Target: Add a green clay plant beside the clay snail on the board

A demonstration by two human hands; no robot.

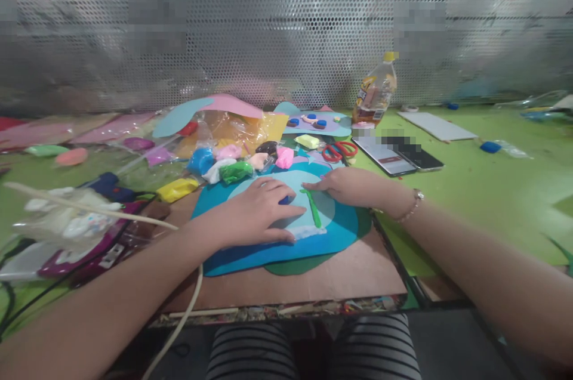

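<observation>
My left hand (259, 213) lies with fingers spread over the blue paper shape (344, 225). A small dark blue clay lump (283, 200) shows beside its fingers, partly hidden by them. On the light blue paper oval (324, 204) a thin green clay strip (315, 210) stands out, with a white clay band (308, 232) at its lower end. My right hand (344, 184) reaches in from the right, index finger stretched out to the top end of the green strip. Its other fingers look curled, and no object shows in them.
Bagged coloured clay (237, 172) clusters behind the paper. Red-handled scissors (340, 151), phones (389, 156) and a bottle (376, 90) are to the back right. A cream cable (197, 284) and a purple pouch (67, 258) lie left. Perforated metal (286, 28) closes off the back.
</observation>
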